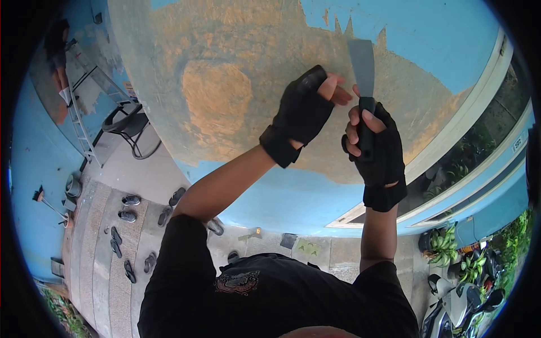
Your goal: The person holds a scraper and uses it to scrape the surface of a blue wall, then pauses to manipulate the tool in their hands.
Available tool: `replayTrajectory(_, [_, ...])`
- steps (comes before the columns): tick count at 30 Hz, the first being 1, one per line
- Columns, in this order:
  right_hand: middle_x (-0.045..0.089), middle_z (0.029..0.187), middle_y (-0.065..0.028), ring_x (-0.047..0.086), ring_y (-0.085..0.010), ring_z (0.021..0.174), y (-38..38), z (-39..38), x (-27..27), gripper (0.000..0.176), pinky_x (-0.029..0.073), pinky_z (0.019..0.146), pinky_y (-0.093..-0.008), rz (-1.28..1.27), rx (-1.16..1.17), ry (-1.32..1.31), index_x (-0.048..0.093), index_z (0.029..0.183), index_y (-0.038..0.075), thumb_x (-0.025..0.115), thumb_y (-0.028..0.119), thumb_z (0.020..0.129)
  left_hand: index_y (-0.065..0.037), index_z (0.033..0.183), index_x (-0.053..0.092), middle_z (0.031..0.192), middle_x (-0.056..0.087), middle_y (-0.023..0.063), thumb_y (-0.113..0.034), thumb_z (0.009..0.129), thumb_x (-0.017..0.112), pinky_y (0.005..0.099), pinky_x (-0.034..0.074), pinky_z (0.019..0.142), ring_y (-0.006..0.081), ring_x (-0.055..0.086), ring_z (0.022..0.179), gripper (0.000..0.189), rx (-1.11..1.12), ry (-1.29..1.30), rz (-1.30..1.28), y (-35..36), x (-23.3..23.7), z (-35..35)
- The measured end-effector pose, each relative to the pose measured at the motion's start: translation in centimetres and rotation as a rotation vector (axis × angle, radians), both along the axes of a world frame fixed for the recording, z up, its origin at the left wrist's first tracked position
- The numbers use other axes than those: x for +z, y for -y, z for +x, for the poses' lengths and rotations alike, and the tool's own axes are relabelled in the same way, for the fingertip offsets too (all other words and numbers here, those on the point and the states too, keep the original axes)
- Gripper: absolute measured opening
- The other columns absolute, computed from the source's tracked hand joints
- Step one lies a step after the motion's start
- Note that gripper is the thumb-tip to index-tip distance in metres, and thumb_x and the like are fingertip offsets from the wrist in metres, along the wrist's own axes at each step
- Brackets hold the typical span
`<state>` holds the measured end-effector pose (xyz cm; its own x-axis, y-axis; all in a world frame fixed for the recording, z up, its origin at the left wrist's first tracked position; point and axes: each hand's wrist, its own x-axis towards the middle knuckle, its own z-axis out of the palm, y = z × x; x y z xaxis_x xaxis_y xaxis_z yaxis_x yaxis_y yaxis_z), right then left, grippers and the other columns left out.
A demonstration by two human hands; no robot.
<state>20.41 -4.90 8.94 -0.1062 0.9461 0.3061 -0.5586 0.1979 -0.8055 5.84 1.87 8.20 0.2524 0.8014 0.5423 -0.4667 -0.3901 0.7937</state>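
My right hand [376, 143], in a black fingerless glove, is wrapped around the dark handle of a putty knife [362, 67]. Its wide grey blade points up and overlaps the bare part of a wall [270, 50], where the blue paint is gone and grey and tan plaster shows. To the left of the knife is my left hand [304, 110], gloved the same way. Its bare fingertips reach toward the knife near the base of the blade, loosely curved and holding nothing. Ragged edges of blue paint [411, 39] run above the blade.
At far left a person [58, 56] stands high on a ladder [81, 129] by another blue wall. A black chair [132, 127] sits near it. Several shoes and sandals [129, 270] lie on the floor. A window [445, 169], potted plants [442, 245] and a motorcycle [456, 307] are at right.
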Motion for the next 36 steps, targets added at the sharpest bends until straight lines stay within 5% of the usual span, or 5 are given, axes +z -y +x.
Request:
replayTrajectory(6, [0.053,0.077,-0.0034,0.047,-0.0105,0.053,-1.5,0.4,1.1,0.019,0.036,0.045,-0.0237,0.125,0.302,0.014,0.053,0.114,0.003,0.051,0.015,0.1,-0.008,0.088,0.068,0.08,0.068,0.0079,-0.023,0.091,0.058,0.0385,0.051,0.065,0.0254,0.064,0.066,0.019,0.714,-0.218,1.303,-1.5,5.3,-0.7])
replayTrajectory(13, [0.052,0.078,-0.0016,0.045,-0.0091,0.058,-3.6,1.2,1.1,0.016,0.037,0.049,-0.0236,0.026,0.479,-0.193,0.054,0.101,0.008,0.048,0.023,0.102,-0.013,0.09,0.068,0.089,0.068,0.0048,-0.043,0.068,0.075,0.0422,0.052,0.072,0.0276,0.065,0.084,0.038,0.76,-0.452,1.68,-1.7,8.9,1.0])
replayTrajectory(15, [0.056,0.077,0.0008,0.051,-0.0098,0.056,-3.6,1.8,0.2,0.023,0.04,0.05,-0.0229,0.66,-0.394,1.033,0.057,0.104,0.008,0.051,0.03,0.101,-0.013,0.091,0.068,0.097,0.068,0.0053,-0.04,0.072,0.073,0.0433,0.052,0.075,0.0277,0.065,0.092,0.034,0.706,-0.49,1.66,-1.3,8.0,0.3])
replayTrajectory(28, [0.064,0.078,-0.0064,0.063,-0.0125,0.067,2.6,1.8,-16.6,0.045,0.05,0.063,-0.0244,-0.096,-0.031,0.42,0.044,0.145,0.0,0.051,0.01,0.101,-0.006,0.102,0.064,0.121,0.069,0.0131,-0.007,0.083,0.061,0.0395,0.056,0.078,0.0314,0.07,0.092,0.02,0.381,-0.652,0.599,5.6,-19.0,-3.9])
replayTrajectory(36, [0.063,0.076,-0.0063,0.06,-0.0121,0.062,3.7,1.3,-17.7,0.043,0.048,0.058,-0.0241,-0.151,-0.016,0.388,0.046,0.14,-0.001,0.054,0.012,0.1,-0.005,0.108,0.065,0.118,0.07,0.0127,-0.003,0.09,0.057,0.0347,0.056,0.076,0.0272,0.071,0.091,0.02,0.278,-0.562,0.356,8.7,-20.4,-3.9])
